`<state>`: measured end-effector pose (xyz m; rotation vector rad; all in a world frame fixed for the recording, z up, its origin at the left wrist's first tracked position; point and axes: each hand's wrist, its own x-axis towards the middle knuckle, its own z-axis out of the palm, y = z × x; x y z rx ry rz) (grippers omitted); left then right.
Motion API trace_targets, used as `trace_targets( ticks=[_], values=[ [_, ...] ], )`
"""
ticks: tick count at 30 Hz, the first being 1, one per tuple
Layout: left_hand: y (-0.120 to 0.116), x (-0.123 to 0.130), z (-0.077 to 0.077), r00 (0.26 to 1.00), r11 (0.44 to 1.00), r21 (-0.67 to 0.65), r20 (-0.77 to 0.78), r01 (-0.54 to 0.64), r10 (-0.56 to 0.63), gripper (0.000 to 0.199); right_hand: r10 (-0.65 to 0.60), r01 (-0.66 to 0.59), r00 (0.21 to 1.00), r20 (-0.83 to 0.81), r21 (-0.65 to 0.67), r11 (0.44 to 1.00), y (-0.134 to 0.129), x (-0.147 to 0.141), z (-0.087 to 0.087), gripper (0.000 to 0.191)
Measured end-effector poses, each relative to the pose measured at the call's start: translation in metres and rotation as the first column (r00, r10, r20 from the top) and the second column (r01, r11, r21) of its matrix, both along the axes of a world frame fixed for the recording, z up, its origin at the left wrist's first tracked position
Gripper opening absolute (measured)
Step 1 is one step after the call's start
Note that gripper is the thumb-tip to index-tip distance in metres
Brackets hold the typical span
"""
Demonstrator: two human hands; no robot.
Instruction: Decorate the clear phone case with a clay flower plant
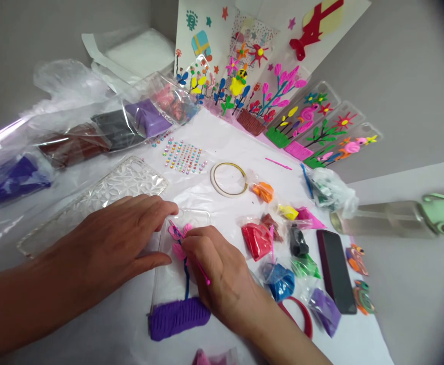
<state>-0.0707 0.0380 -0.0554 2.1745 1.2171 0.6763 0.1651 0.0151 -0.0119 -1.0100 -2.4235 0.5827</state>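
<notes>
The clear case (167, 286) lies flat on the white worktop (126, 324), under and between the two hands. It has a fat purple strip (179, 318) at its near end, a blue stem (187, 278) going up, and pink petals (178, 251) near the far end.

The right hand (218, 268) is over the right side of the case. Its fingers are pinched shut on a thin pink stick (203, 273). The far end of the stick is at the petals, and the petals are just left of these fingers.

The left hand (119, 238) is on the left side. Its fingers and thumb are spread apart and hold nothing between them. The pointing finger is by the far left corner of the case, and the thumb is just left of the petals. I can't tell if the thumb touches the case.

A bumpy see-through case (131, 177) is partly behind the left hand. To the right are a red bag (257, 241), a blue bag (281, 281) and a black phone (336, 271). A tape ring (212, 180) lies on the far side.
</notes>
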Motion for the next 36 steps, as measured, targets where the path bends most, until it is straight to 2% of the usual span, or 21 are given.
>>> trace_targets(
  ticks=[3, 6, 14, 19, 26, 32, 36],
  values=[
    [0.0009, -0.0006, -0.0017, 0.997, 0.981, 0.186, -0.069, 0.055, -0.042, 0.051, 0.028, -0.028, 1.000, -0.001, 0.022, 0.999, 0.0010, -0.0012, 0.0018, 0.017],
    [0.0022, -0.0011, -0.0027, 0.993, 0.971, 0.231, -0.105, 0.067, -0.044, 0.052, 0.059, -0.059, 0.998, -0.007, 0.032, 0.998, 0.0017, -0.0002, 0.0020, 0.016],
    [0.0000, -0.0015, -0.0023, 0.996, 0.989, 0.140, -0.086, 0.045, -0.033, 0.054, 0.021, -0.021, 0.998, -0.056, -0.004, 1.000, -0.0037, 0.0028, -0.0049, 0.015],
    [-0.0003, -0.0006, -0.0019, 0.991, 0.979, 0.193, -0.130, 0.061, -0.036, 0.051, 0.054, -0.054, 0.998, -0.030, 0.017, 0.998, -0.0019, -0.0015, -0.0043, 0.011],
    [0.0011, 0.0006, 0.0012, 0.990, 0.975, 0.215, -0.138, 0.063, -0.033, 0.049, 0.011, -0.011, 1.000, 0.015, 0.032, 0.999, 0.0003, -0.0021, -0.0003, 0.015],
    [0.0021, 0.0000, 0.0005, 0.997, 0.995, 0.096, -0.066, 0.033, -0.027, 0.055, 0.003, -0.003, 0.999, -0.039, -0.011, 1.000, -0.0026, 0.0005, -0.0034, 0.014],
    [0.0015, 0.0000, 0.0002, 0.999, 0.999, 0.048, -0.049, 0.021, -0.019, 0.053, -0.027, 0.027, 0.999, -0.027, 0.011, 1.000, -0.0018, -0.0001, -0.0034, 0.016]
  ],
)
